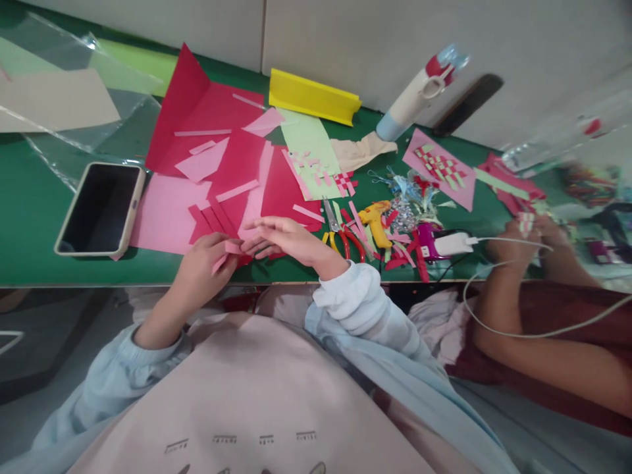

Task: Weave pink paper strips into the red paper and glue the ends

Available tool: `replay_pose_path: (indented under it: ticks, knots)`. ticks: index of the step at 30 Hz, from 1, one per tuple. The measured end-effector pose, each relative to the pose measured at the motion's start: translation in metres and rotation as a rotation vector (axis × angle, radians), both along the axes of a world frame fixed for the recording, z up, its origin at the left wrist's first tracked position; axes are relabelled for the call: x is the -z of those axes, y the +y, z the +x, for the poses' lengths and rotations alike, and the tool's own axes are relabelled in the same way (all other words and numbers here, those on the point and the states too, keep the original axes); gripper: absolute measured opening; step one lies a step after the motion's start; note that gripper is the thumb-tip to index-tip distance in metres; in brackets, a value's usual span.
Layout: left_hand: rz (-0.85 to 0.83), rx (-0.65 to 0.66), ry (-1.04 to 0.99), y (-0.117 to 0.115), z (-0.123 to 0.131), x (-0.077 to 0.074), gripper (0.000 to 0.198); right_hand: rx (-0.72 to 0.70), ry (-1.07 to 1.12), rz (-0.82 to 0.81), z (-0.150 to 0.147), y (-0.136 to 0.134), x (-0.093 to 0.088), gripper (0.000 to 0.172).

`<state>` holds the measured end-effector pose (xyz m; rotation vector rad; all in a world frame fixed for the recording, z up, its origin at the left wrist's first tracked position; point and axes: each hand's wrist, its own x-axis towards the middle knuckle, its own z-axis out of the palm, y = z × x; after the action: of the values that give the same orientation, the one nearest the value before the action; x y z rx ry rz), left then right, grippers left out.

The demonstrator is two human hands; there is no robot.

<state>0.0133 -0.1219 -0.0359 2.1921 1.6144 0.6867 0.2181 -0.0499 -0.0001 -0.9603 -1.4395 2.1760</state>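
At the table's front edge, my left hand point(203, 270) is closed on a small pink paper strip point(226, 254). My right hand point(291, 245) is beside it with its fingers stretched out, the fingertips close to that strip; nothing shows in its grip. Sheets of red paper point(232, 164) and pink paper point(165, 214) lie just beyond both hands, with loose pink strips point(237, 191) on top. Scissors point(340, 234) with red and yellow handles rest to the right of my right hand. Past them lies a yellow glue gun point(376, 222).
A phone point(101, 210) lies at left near plastic sheeting point(113, 125). Behind are a yellow folded strip point(313, 97) and a bottle point(412, 99). Cut scraps point(405, 201) and a purple power socket point(429, 242) lie right. A co-worker's hands point(518, 240) hold woven paper there; a white cable point(513, 332) loops past.
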Motion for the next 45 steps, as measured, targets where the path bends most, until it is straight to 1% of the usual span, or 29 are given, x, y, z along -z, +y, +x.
replay_pose_path:
  ticks: [3, 6, 8, 12, 14, 16, 20, 22, 25, 28, 31, 35, 40, 42, 45]
  knots:
    - [-0.031, 0.004, -0.06, 0.0, 0.0, -0.003, 0.026, -0.027, -0.007, 0.115, -0.001, 0.0, 0.005, 0.024]
    - [-0.03, -0.023, -0.078, 0.001, 0.002, -0.006, 0.028, -0.012, -0.052, 0.257, -0.002, 0.0, 0.01, 0.031]
    - [-0.026, -0.017, -0.07, 0.001, 0.002, -0.007, 0.029, -0.006, -0.076, 0.272, -0.005, -0.002, 0.012, 0.034]
    - [-0.023, 0.033, -0.07, 0.001, 0.0, -0.007, 0.027, -0.004, -0.096, 0.247, -0.01, -0.005, 0.012, 0.034]
    - [-0.027, 0.069, -0.075, 0.0, -0.002, -0.007, 0.027, -0.008, -0.116, 0.298, -0.01, -0.006, 0.01, 0.032]
    - [-0.033, 0.072, -0.07, 0.0, -0.004, -0.007, 0.026, -0.033, -0.216, 0.448, -0.009, -0.005, 0.008, 0.026]
    - [-0.044, 0.025, -0.06, 0.0, -0.003, -0.008, 0.022, -0.162, -0.48, 0.867, -0.008, -0.003, 0.004, 0.013]
    - [-0.063, 0.024, -0.057, 0.0, -0.003, -0.009, 0.021, -0.226, -0.515, 0.983, -0.01, -0.002, 0.005, 0.011]
    - [-0.079, 0.02, -0.056, 0.0, -0.002, -0.012, 0.018, -0.264, -0.548, 1.08, -0.014, -0.001, 0.009, 0.015]
    - [-0.084, 0.006, -0.055, -0.001, -0.001, -0.014, 0.017, -0.292, -0.564, 1.121, -0.017, 0.002, 0.014, 0.015]
    - [-0.093, -0.005, -0.057, -0.001, -0.001, -0.014, 0.017, -0.317, -0.577, 1.135, -0.019, 0.004, 0.014, 0.014]
    - [-0.099, -0.005, -0.071, -0.001, -0.003, -0.011, 0.018, -0.339, -0.595, 1.141, -0.02, 0.006, 0.012, 0.01]
    - [-0.097, -0.011, -0.066, -0.001, -0.004, -0.009, 0.017, -0.335, -0.589, 1.158, -0.023, 0.008, 0.015, 0.009]
    - [-0.09, -0.013, -0.064, -0.001, -0.004, -0.009, 0.018, -0.317, -0.576, 1.136, -0.023, 0.007, 0.015, 0.009]
    - [-0.081, -0.022, -0.054, -0.001, -0.003, -0.009, 0.018, -0.268, -0.565, 1.01, -0.023, 0.003, 0.012, 0.009]
